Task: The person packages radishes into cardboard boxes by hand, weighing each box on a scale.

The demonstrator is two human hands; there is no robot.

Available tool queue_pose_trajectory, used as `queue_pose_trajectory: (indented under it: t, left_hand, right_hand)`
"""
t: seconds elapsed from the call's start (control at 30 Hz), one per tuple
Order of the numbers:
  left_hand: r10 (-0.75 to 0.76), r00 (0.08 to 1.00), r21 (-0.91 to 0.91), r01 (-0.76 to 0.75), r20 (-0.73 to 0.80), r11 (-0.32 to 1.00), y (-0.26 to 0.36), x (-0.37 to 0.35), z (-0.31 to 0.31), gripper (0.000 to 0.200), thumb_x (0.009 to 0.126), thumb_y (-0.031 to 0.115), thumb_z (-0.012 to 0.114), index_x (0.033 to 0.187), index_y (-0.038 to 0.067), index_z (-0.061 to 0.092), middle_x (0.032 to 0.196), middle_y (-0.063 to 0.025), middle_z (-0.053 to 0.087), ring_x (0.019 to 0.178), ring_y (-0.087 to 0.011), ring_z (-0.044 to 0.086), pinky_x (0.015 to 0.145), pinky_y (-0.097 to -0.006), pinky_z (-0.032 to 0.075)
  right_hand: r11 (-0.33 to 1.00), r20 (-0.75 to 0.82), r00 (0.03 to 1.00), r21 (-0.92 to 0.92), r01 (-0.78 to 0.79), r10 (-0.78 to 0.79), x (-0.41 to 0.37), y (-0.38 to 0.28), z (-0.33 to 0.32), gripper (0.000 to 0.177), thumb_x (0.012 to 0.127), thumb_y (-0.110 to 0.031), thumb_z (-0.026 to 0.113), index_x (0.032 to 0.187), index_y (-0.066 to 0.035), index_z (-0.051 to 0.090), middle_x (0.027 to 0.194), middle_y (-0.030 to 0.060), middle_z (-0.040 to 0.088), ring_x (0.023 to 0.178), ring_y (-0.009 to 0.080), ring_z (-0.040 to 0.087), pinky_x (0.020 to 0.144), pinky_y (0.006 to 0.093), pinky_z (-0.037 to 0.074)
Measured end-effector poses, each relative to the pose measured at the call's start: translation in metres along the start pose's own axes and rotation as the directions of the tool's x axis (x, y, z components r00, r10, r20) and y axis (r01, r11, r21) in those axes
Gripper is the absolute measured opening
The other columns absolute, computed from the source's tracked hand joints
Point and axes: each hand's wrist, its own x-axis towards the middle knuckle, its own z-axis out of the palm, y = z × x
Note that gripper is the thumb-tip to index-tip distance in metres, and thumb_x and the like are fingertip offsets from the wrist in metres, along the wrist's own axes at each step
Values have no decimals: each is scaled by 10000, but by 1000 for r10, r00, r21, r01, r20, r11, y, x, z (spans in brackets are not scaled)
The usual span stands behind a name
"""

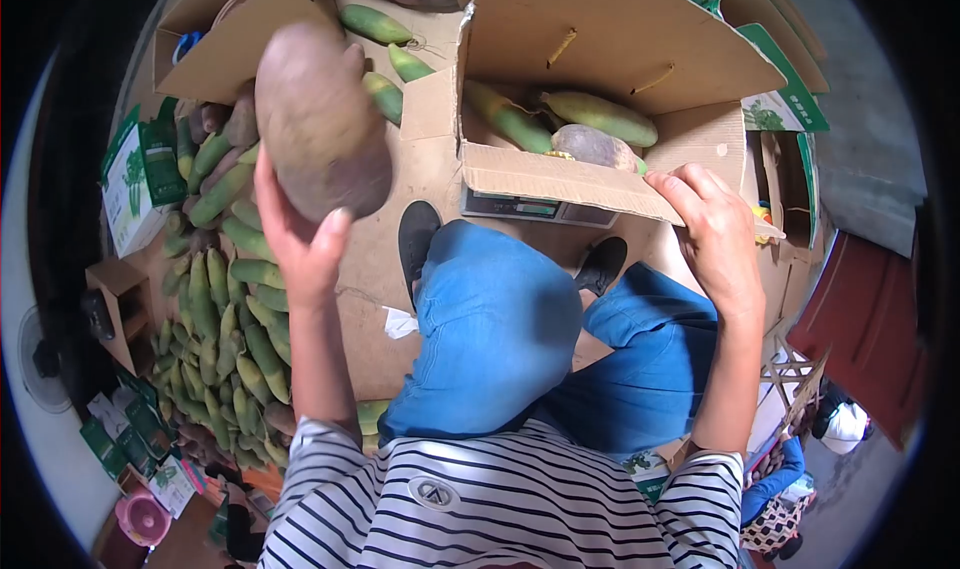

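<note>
A purplish root [320, 119] is clasped by the left hand [303, 244], a box flap [560, 182] by the right hand [712, 231]; beyond the latter, green roots [605, 117] are held in the cardboard box [610, 29]; left of the former, a plant-printed carton [132, 194] is seen, lettering unreadable.

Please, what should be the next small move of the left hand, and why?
Probably the left hand should bring its large purple-brown vegetable over the open box: the right hand touches the box's front flap, and other vegetables lie inside.
</note>
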Motion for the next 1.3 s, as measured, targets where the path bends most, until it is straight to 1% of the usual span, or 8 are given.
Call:
queue_pose_trajectory:
  t: [0.13,0.37,0.5,0.7,0.9,1.1,1.2,1.3]
  left_hand:
    - [354,836,147,-448,420,882,35,60,56,872,691,185,751,1456,52,353,1341,-133,513,1181,-246,554,1010,-378,449]
    - [-54,998,207,44,43,977,-71,50,12,470,875,150,674,1299,20,518,1181,-134,615,1067,-220,619,922,-347,503]
    - [-277,961,800,161,6,578,-201,10,-74,463,815,172,680,1217,-24,561,1184,-229,604,1122,-338,586,982,-394,462]
    - [-306,949,946,31,73,321,-264,0,-107,524,780,174,689,1246,-13,538,1221,-237,555,1152,-385,532,1000,-429,433]
    - [-645,747,967,251,-162,48,-248,6,-86,515,745,267,752,1150,16,557,1255,-231,525,1140,-369,544,962,-443,465]
    - [-547,810,835,439,-210,330,-313,-27,-101,531,758,324,771,1085,-33,552,1043,-194,622,873,-321,640,812,-418,540]
    - [-836,538,282,823,-111,493,-292,-43,-89,496,808,313,748,1092,-44,551,965,-125,635,801,-245,645,752,-353,554]
    - [-805,587,-33,806,-90,591,-241,-58,-70,445,856,247,718,1149,-37,541,1020,-96,620,880,-182,626,783,-310,543]
  right_hand:
    - [1000,14,1000,-5,-10,10,1,0,-2,463,631,52,616,1071,-86,651,882,97,571,844,292,598,721,400,502]
    - [998,29,999,46,-36,35,-1,1,-2,457,631,52,616,1065,-87,654,879,97,578,848,294,601,712,403,501]
    - [1000,7,1000,20,-13,13,4,-5,-2,428,656,50,603,1058,-83,663,883,92,582,845,289,593,702,398,493]
    - [1000,25,999,2,-25,25,6,-8,-4,446,653,65,604,1066,-89,672,883,86,591,826,280,600,692,388,490]
    - [999,29,999,20,-35,35,9,-9,-4,457,644,79,604,1062,-92,673,892,81,608,834,274,617,695,382,495]
    - [999,43,998,18,-35,34,7,-8,-6,448,630,63,609,1051,-80,666,898,89,601,852,279,612,717,387,499]
    - [999,38,999,16,-27,27,6,-6,-4,423,643,36,618,1048,-75,665,906,90,599,863,279,610,729,386,504]
    - [999,20,999,35,-34,33,3,-5,-3,409,652,20,624,1046,-81,666,905,89,602,869,278,613,730,385,507]
